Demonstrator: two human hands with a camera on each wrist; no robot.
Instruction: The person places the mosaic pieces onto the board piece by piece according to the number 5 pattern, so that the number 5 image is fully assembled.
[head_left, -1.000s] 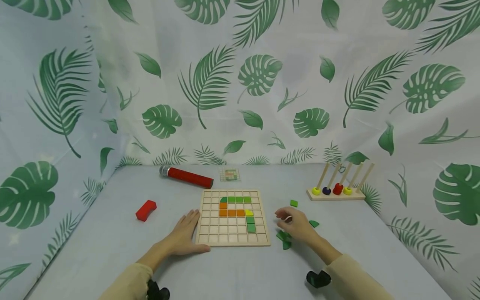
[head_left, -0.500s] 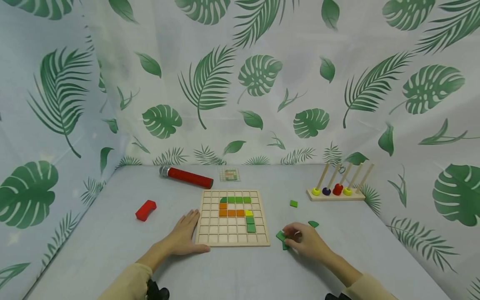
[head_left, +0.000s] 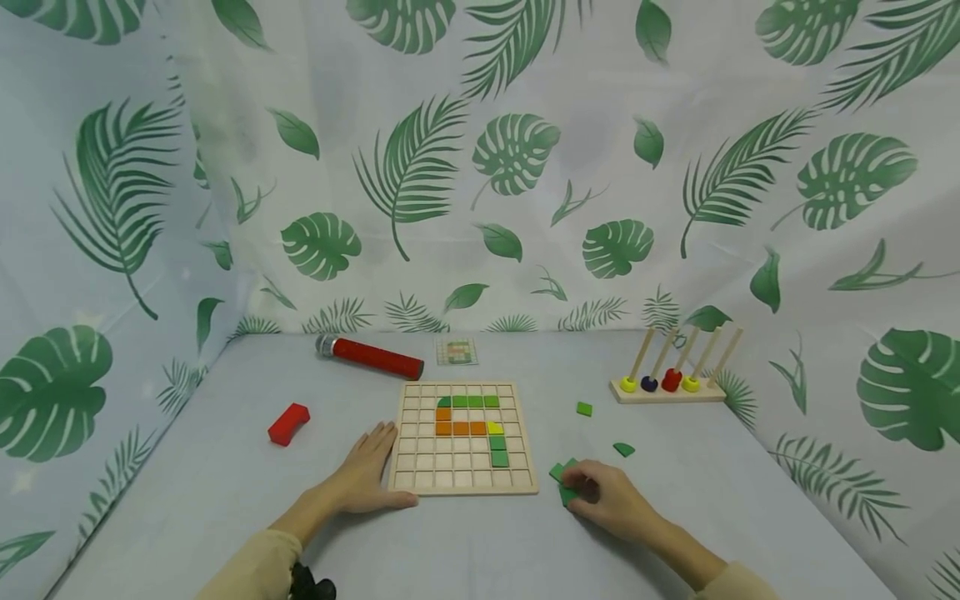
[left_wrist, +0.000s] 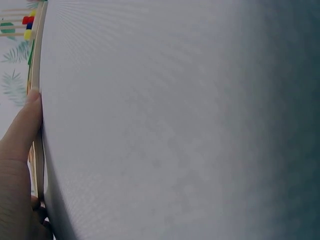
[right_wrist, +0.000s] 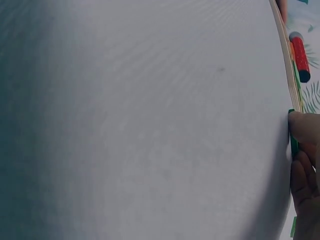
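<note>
A square wooden grid board (head_left: 420,480) lies on the table with green, orange and yellow tiles set in some of its cells. My left hand (head_left: 365,472) rests flat along the board's left side, fingers spread and thumb by the near left corner. Right of the board, my right hand (head_left: 609,497) bends over a small cluster of green tiles (head_left: 566,496). Thumb and curled fingers pinch at a green tile (right_wrist: 294,145) in the right wrist view; the hand partly hides the cluster.
Two loose green pieces, a square tile (head_left: 584,409) and a rounded one (head_left: 624,449), lie beyond my right hand. Farther back are a red cylinder (head_left: 378,357), a small pattern card (head_left: 457,351) and a pegged bead stand (head_left: 667,395). A red block (head_left: 288,424) sits at left.
My right hand has moved toward me from above the cluster and lowered its fingers onto the green tiles. The left hand stays in place at the board.
</note>
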